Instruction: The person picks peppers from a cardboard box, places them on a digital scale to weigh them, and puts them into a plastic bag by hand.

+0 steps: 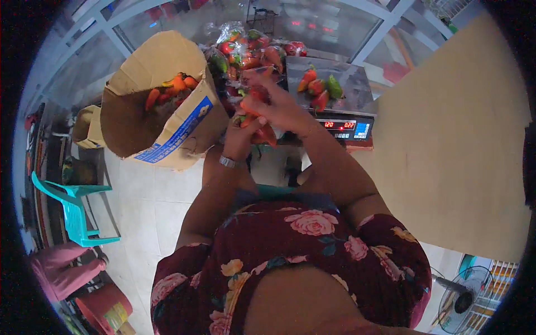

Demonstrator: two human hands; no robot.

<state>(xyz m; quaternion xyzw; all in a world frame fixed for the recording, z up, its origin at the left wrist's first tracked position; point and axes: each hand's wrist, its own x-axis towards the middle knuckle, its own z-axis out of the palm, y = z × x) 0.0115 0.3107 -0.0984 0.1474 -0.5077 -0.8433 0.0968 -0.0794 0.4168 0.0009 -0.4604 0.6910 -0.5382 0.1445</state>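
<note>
My left hand (239, 136), with a metal watch on its wrist, holds a red-orange pepper (265, 135) in front of me. Just above it, my right hand (281, 104) has its fingers around another orange-red pepper (250, 108), partly hidden by the hand. The two hands nearly meet. To the right, several red peppers (316, 87) and a green pepper (334, 86) lie on the metal plate of a digital scale (356, 71). Beyond my hands is a pile of peppers in clear plastic bags (251, 52).
At left stands a tall open cardboard box (180, 134) with loose orange and red peppers (178, 86) inside. A wide tan board (452, 146) is at right. Glass panels (310, 25) rise behind. A teal plastic chair (77, 213) and a fan (465, 299) stand farther off.
</note>
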